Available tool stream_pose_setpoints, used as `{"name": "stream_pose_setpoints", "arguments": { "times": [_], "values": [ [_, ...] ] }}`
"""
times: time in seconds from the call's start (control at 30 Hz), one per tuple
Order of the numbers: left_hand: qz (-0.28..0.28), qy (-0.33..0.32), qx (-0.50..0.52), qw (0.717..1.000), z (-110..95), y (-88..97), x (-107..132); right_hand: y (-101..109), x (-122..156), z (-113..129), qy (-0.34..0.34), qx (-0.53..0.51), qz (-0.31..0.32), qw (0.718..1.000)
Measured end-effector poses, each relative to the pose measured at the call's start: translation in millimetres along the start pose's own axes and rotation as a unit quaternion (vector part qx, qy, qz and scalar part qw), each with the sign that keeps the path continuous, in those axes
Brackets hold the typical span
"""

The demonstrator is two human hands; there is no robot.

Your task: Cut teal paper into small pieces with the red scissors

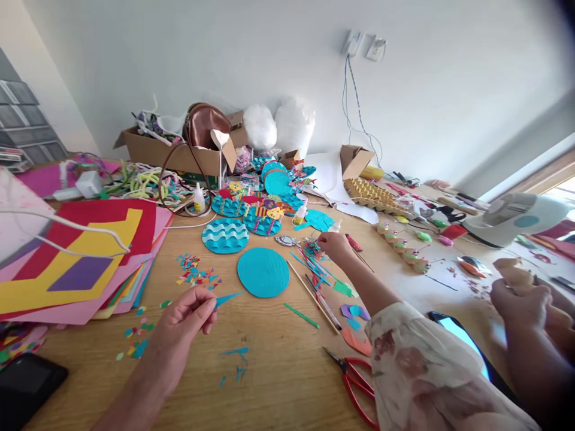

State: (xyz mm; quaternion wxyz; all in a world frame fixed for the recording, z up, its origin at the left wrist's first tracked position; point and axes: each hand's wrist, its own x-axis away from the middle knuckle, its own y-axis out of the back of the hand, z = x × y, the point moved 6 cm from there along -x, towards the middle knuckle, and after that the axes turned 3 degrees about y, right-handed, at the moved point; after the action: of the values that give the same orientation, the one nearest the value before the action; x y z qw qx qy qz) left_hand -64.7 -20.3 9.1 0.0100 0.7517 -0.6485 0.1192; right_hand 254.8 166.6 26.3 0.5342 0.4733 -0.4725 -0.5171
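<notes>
paper sliver (225, 300): pinched by left hand (192, 312) | scrap pile (313, 248): right hand (334, 245) curled near it, can't tell grip

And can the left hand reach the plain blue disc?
Probably yes: the plain blue disc lies close and nothing seems to block it, though the left hand pinches a blue paper piece.

The left hand (186, 323) has a pointed blue paper scrap (227, 300) in its grip above the table (287, 389), while the right hand (333, 245) reaches to a pile of cut strips (313, 248), its fingertips partly hidden. Between the hands lies a plain blue disc (263, 273), with a wavy-topped disc (225, 237) just behind it and red-handled scissors (345, 363) nearer the front. Coloured sheets (110, 233) are stacked at left, and at far right another person's hands (521, 302) hold something beige (514, 272).
</notes>
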Motion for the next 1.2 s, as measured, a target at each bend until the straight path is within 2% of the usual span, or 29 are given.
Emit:
{"name": "stream_pose_setpoints", "arguments": {
  "times": [0.13,0.27,0.43,0.53,0.63,0.7,0.77,0.83,0.9,1.0,1.2],
  "values": [
    [-0.007,0.005,-0.01,1.0,0,4.2,-2,-11,-15,-12,-0.015,0.034,0.029,0.999],
    [-0.018,0.016,-0.016,1.0,3,6.8,-2,-12,-19,-21,-0.022,0.051,0.04,0.998],
    [-0.011,0.009,-0.015,1.0,4,7.7,0,1,-13,-22,-0.013,0.059,0.023,0.998],
    [-0.013,-0.002,-0.003,1.0,3,10.7,2,19,-2,-10,0.014,0.046,0.007,0.999],
    [-0.015,-0.021,0.009,1.0,0,14.9,5,34,25,19,0.059,0.017,-0.003,0.998],
    [-0.016,-0.037,0.009,0.999,-2,16.9,6,35,56,50,0.114,-0.017,0.015,0.993],
    [-0.018,-0.055,0.007,0.998,-5,17.6,5,24,96,86,0.192,-0.063,0.07,0.977],
    [-0.014,-0.067,-0.004,0.998,-8,16.2,4,7,141,120,0.269,-0.105,0.138,0.948],
    [-0.007,-0.079,-0.022,0.997,-10,14.2,3,-11,179,141,0.312,-0.127,0.168,0.927],
    [-0.013,-0.107,-0.052,0.993,-12,15.2,5,-28,212,152,0.324,-0.156,0.117,0.926],
    [-0.046,-0.15,-0.091,0.983,-5,21.9,6,-64,235,151,0.29,-0.13,0.105,0.942]
  ]
}}
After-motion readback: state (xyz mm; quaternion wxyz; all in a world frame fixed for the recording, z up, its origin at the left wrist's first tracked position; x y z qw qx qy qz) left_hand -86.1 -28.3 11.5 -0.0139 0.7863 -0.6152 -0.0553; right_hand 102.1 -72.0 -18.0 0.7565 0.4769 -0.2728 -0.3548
